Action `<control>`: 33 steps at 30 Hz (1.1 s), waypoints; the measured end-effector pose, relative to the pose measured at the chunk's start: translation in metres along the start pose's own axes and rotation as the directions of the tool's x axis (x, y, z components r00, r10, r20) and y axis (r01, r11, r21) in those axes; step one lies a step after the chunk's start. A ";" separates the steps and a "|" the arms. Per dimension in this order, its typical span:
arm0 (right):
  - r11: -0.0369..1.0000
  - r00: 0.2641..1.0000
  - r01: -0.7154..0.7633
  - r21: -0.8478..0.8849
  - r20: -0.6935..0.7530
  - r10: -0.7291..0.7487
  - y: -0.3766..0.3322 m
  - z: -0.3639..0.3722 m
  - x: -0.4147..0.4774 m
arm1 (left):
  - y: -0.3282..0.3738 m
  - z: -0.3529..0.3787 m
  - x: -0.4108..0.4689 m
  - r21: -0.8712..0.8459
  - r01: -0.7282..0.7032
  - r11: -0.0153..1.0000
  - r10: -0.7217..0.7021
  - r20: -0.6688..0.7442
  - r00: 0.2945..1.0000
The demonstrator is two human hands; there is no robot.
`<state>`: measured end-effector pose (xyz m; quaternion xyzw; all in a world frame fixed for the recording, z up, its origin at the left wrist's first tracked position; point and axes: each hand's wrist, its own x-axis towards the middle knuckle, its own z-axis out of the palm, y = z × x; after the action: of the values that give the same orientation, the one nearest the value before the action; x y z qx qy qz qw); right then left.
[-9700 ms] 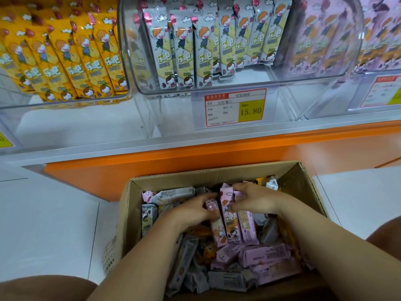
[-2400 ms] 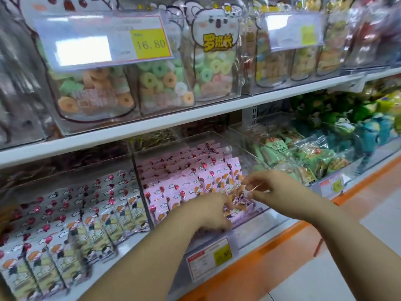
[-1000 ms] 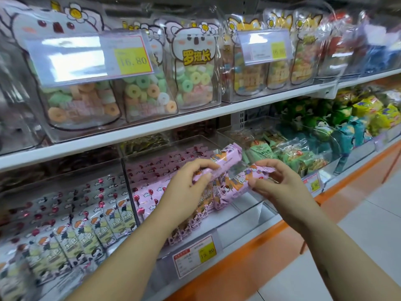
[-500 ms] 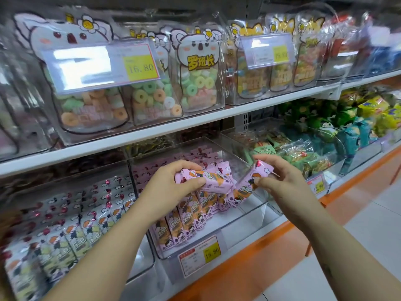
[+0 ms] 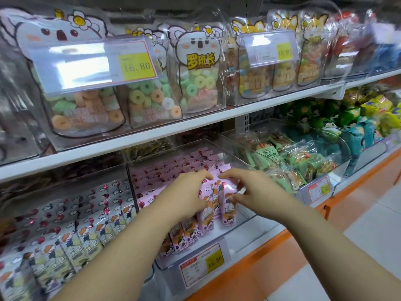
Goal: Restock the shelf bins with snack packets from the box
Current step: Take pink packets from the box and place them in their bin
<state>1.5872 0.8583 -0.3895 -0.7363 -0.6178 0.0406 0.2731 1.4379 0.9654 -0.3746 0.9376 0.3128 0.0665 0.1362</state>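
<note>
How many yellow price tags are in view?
4: upper-left tag reading 16.80, upper-right tag on the same shelf, pink-bin tag at bottom centre, green-bin tag lower right. More may be hidden in the blurred far right.

2 arms and 2 hands, all bare. Smooth, round left arm (image 5: 121, 253) and right arm (image 5: 325, 242), wide near the bottom edge, thinner toward the wrists. Small left hand (image 5: 186, 192) and right hand (image 5: 258, 192), with slim fingers (image 5: 234, 173). Soft, blurred knuckles. Nails too blurry to tell.
</note>
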 end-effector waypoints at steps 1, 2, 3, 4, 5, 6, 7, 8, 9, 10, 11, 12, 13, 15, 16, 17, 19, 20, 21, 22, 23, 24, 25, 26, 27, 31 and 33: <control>1.000 0.999 -0.002 -0.007 0.041 0.003 -0.003 0.005 0.005 | -0.001 0.000 0.003 0.025 0.022 0.999 -0.022 0.007 1.000; 1.000 0.997 -0.005 -0.009 0.075 0.006 -0.005 0.011 0.010 | -0.004 0.001 0.005 0.042 0.043 0.998 -0.043 0.012 0.999; 1.000 0.995 -0.005 -0.012 0.100 0.007 -0.006 0.016 0.015 | -0.006 0.001 0.007 0.052 0.058 0.997 -0.059 0.012 0.998; 1.000 0.993 -0.007 -0.010 0.114 0.008 -0.006 0.019 0.019 | -0.008 0.002 0.009 0.060 0.066 0.996 -0.066 0.010 0.998; 1.000 0.992 -0.016 0.005 0.122 0.015 -0.005 0.023 0.023 | -0.010 0.003 0.010 0.066 0.067 0.996 -0.068 0.010 0.998; 0.999 0.991 -0.027 0.032 0.129 0.023 -0.003 0.026 0.026 | -0.011 0.004 0.010 0.070 0.064 0.995 -0.064 0.010 0.998; 0.997 0.990 -0.037 0.060 0.138 0.029 -0.002 0.029 0.029 | -0.011 0.006 0.010 0.070 0.059 0.996 -0.059 0.010 0.998; 0.996 0.989 -0.046 0.083 0.143 0.033 0.000 0.031 0.032 | -0.011 0.006 0.009 0.068 0.055 0.996 -0.056 0.008 0.998; 0.994 0.989 -0.051 0.099 0.145 0.037 0.001 0.033 0.033 | -0.012 0.007 0.008 0.062 0.054 0.997 -0.055 0.003 0.999; 0.992 0.989 -0.054 0.115 0.142 0.037 0.002 0.035 0.034 | -0.014 0.009 0.007 0.053 0.057 0.997 -0.057 -0.006 0.998; 0.989 0.990 -0.056 0.136 0.133 0.037 0.003 0.036 0.035 | -0.016 0.009 0.007 0.046 0.064 0.997 -0.064 -0.015 0.998; 0.986 0.992 -0.058 0.156 0.122 0.039 0.003 0.038 0.035 | -0.019 0.010 0.007 0.043 0.075 0.996 -0.075 -0.021 0.997; 0.984 0.993 -0.062 0.166 0.111 0.044 0.002 0.040 0.036 | -0.021 0.010 0.008 0.043 0.085 0.995 -0.085 -0.022 0.996; 0.984 0.993 -0.084 0.160 0.095 0.070 0.002 0.043 0.036 | -0.023 0.011 0.009 0.056 0.087 0.995 -0.086 -0.017 0.996; 0.982 0.992 -0.103 0.156 0.092 0.090 0.002 0.044 0.036 | -0.023 0.011 0.009 0.070 0.083 0.994 -0.082 -0.015 0.996; 0.980 0.989 -0.123 0.155 0.094 0.110 0.002 0.044 0.035 | -0.023 0.011 0.008 0.093 0.082 0.992 -0.081 -0.017 0.997; 0.971 0.982 -0.162 0.178 0.124 0.142 0.002 0.041 0.034 | -0.023 0.010 0.005 0.168 0.086 0.982 -0.081 -0.037 0.996; 0.964 0.977 -0.180 0.198 0.147 0.153 0.001 0.040 0.033 | -0.024 0.009 0.003 0.197 0.093 0.976 -0.082 -0.059 0.995; 0.959 0.974 -0.189 0.213 0.166 0.155 0.000 0.039 0.033 | -0.025 0.009 0.002 0.209 0.105 0.972 -0.090 -0.080 0.993; 0.957 0.972 -0.190 0.220 0.180 0.151 -0.003 0.038 0.032 | -0.025 0.008 0.001 0.211 0.121 0.970 -0.103 -0.094 0.990; 0.958 0.971 -0.187 0.220 0.190 0.146 -0.006 0.039 0.032 | -0.025 0.009 0.000 0.218 0.136 0.966 -0.117 -0.099 0.988; 0.960 0.970 -0.184 0.213 0.197 0.142 -0.008 0.040 0.032 | -0.025 0.009 0.000 0.242 0.148 0.959 -0.129 -0.094 0.987; 0.963 0.969 -0.183 0.198 0.200 0.143 -0.010 0.042 0.033 | -0.023 0.010 0.000 0.280 0.153 0.948 -0.135 -0.082 0.987; 0.967 0.970 -0.182 0.179 0.193 0.147 -0.011 0.045 0.034 | -0.022 0.012 -0.001 0.317 0.153 0.936 -0.137 -0.072 0.988; 0.971 0.973 -0.178 0.159 0.176 0.150 -0.012 0.047 0.034 | -0.020 0.013 -0.001 0.346 0.151 0.926 -0.135 -0.070 0.988; 0.976 0.983 -0.172 0.136 0.091 0.160 -0.010 0.055 0.038 | -0.016 0.018 0.000 0.409 0.142 0.902 -0.104 -0.114 0.988; 0.974 0.980 -0.180 0.137 0.115 0.165 -0.011 0.055 0.038 | -0.015 0.017 0.001 0.404 0.146 0.903 -0.103 -0.127 0.987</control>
<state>1.5649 0.9136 -0.4205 -0.7620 -0.5599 0.1474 0.2901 1.4341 0.9741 -0.3955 0.9186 0.3858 0.0384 -0.0769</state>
